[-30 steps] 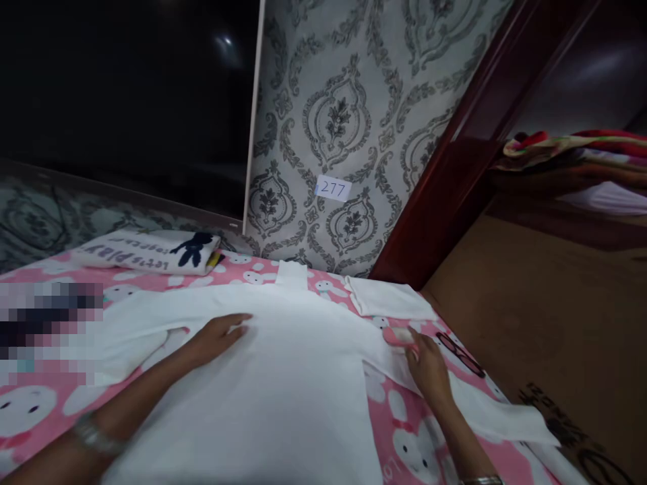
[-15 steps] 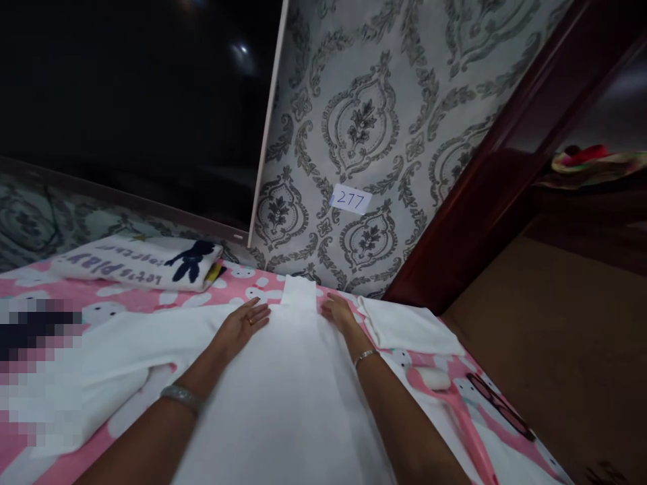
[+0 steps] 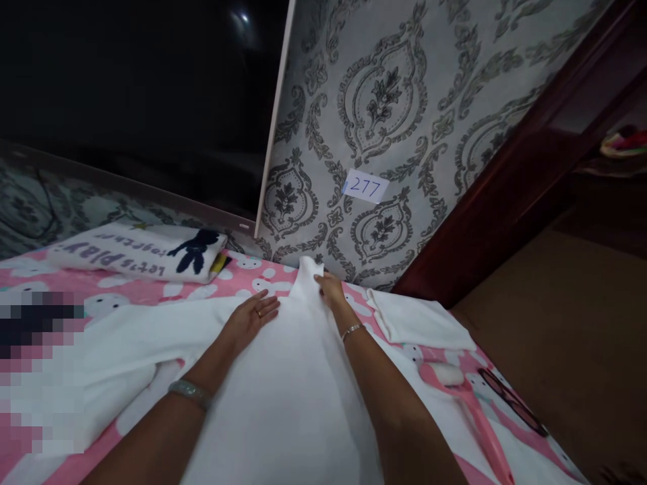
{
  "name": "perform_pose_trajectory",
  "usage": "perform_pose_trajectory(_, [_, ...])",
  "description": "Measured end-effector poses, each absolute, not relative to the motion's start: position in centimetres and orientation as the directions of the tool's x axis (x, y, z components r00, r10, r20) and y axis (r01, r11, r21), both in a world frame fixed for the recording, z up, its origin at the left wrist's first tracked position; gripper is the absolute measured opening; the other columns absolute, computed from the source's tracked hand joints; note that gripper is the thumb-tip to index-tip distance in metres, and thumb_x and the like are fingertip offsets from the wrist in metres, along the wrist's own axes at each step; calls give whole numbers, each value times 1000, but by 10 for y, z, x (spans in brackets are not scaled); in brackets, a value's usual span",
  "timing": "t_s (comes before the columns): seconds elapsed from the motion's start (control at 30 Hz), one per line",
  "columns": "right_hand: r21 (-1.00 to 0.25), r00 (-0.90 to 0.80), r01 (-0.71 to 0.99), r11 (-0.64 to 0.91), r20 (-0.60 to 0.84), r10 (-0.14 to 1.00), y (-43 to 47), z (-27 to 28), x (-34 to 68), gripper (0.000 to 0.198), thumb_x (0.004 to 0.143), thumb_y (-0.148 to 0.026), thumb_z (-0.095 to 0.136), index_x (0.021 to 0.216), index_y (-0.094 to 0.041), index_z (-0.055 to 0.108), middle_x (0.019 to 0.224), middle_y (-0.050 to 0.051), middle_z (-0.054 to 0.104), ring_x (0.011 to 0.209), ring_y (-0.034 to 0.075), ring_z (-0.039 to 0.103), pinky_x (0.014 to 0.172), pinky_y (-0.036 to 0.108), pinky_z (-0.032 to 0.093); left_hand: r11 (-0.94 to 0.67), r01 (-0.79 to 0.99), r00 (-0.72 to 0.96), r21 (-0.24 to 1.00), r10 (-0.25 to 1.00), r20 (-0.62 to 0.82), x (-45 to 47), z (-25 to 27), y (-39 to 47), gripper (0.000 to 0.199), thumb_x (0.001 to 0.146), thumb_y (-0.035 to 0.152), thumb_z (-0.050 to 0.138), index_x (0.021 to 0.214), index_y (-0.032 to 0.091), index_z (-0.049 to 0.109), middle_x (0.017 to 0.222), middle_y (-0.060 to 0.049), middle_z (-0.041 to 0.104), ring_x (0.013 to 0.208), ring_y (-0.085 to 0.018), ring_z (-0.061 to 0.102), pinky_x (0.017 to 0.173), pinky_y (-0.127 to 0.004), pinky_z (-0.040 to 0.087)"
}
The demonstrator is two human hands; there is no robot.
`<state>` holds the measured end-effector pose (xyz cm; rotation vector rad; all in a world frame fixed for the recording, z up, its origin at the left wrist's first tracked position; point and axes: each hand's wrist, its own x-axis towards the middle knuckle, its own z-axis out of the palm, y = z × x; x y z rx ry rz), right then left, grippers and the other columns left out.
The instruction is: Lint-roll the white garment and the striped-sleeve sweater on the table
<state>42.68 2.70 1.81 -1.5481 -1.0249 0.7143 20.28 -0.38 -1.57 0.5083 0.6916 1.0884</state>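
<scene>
A white high-necked top [image 3: 283,397] lies spread out, its collar [image 3: 306,279] pointing at the wall and one sleeve [image 3: 146,333] stretched to the left. My left hand [image 3: 251,316], wearing a ring and with a bangle at the wrist, rests with fingers extended on the top's left shoulder. At the collar's right edge, my right hand [image 3: 331,288] pinches the fabric between thumb and fingers, and the collar is lifted and tilted there. A thin bracelet circles the right wrist. The lower part of the top runs out of view between my forearms.
Pink rabbit-patterned cloth [image 3: 242,266] covers the surface. A folded printed garment [image 3: 136,252] lies at the back left, below a dark screen [image 3: 126,101]. To the right are a folded white cloth [image 3: 427,323], a pink lint roller [image 3: 480,417] and dark-framed glasses [image 3: 513,401].
My right hand has moved onto the collar and taken hold of its right edge, raising and tilting it. My left hand stays by the left shoulder. The camera view has shifted slightly.
</scene>
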Motion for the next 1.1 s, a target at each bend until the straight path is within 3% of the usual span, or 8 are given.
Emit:
perform_pose_trajectory(0.1, [-943,276,328,55,151,949,-39,25,425,20,82,-32,67,87,-13,73,81,2,70,79,18,63,72,30,52,318,-632,290,707,943,-165,200,-15,-3,28,83,25,60,109,15,61,104,-14,72,93,-25,72,83,-39,57])
perform_pose_trajectory(0.27, [-883,65,441,159,208,976,-167,16,437,20,69,-27,73,87,-31,80,104,6,75,103,27,64,78,35,53,-25,-345,134,938,988,76,198,-19,-3,44,78,48,60,109,17,62,96,-11,70,73,-19,67,63,-31,53])
perform_pose_trajectory(0.47, [-676,550,720,-158,417,724,-263,-9,551,46,82,-41,49,115,-19,71,116,14,71,102,31,65,85,46,54,-257,18,177,966,952,250,207,-15,-17,30,76,48,62,91,22,68,86,-6,66,78,-20,60,74,-34,51])
perform_pose_trajectory(0.6, [-381,606,795,-471,493,624,-298,-29,617,53,81,-31,44,124,-9,65,116,21,69,111,34,61,99,51,45,-463,157,387,872,841,377,225,0,-44,15,70,37,71,78,25,68,89,-7,67,99,-27,57,100,-41,42])
perform_pose_trajectory(0.7, [-300,643,766,-569,335,689,-308,-38,630,57,86,-30,41,137,-7,56,114,21,70,104,33,65,92,45,49,-586,212,593,782,714,374,235,9,-77,24,58,30,79,79,24,69,87,-8,66,97,-31,58,99,-45,40])
perform_pose_trajectory(0.8, [-269,651,759,-593,268,710,-310,-39,627,61,90,-34,37,143,-6,49,116,21,70,104,33,67,88,43,50,-784,366,802,501,539,257,233,11,-110,37,55,31,81,87,19,67,99,-13,65,100,-35,56,91,-48,41])
perform_pose_trajectory(0.9, [-283,656,754,-593,273,704,-313,-35,627,62,90,-36,37,143,-6,50,120,22,69,106,34,66,87,43,50,-885,414,873,214,452,183,223,8,-132,35,68,32,73,98,18,63,115,-15,60,107,-35,52,90,-47,40])
perform_pose_trajectory(1.1, [-507,682,721,-471,404,609,-324,-24,632,63,80,-38,45,135,-12,60,111,18,72,91,32,66,78,41,50,-875,464,856,134,482,184,230,-4,-131,18,84,11,46,87,19,62,94,-13,64,92,-28,56,82,-42,41])
